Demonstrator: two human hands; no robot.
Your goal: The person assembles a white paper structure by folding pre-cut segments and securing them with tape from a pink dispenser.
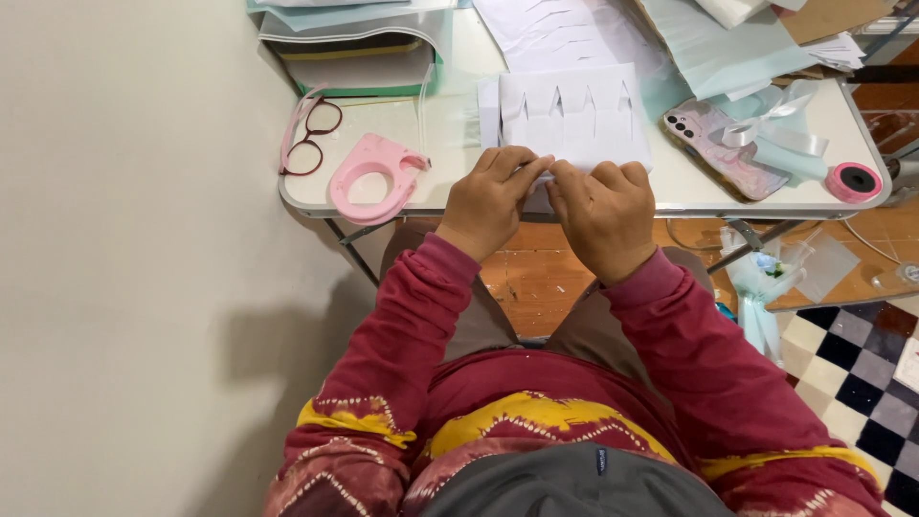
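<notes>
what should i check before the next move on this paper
1. Both hands on the paper: ok, left hand and right hand meet at its near edge.
2. Paper flat on the table: ok, cuts show in it.
3. Near edge pinched evenly: cannot tell, the fingers hide it.
4. Tape holder clear of the left hand: ok, it lies apart.
5. Phone clear of the paper: ok, off to the right.
6. Glasses safe: not ok, close to the table's left edge.
</notes>
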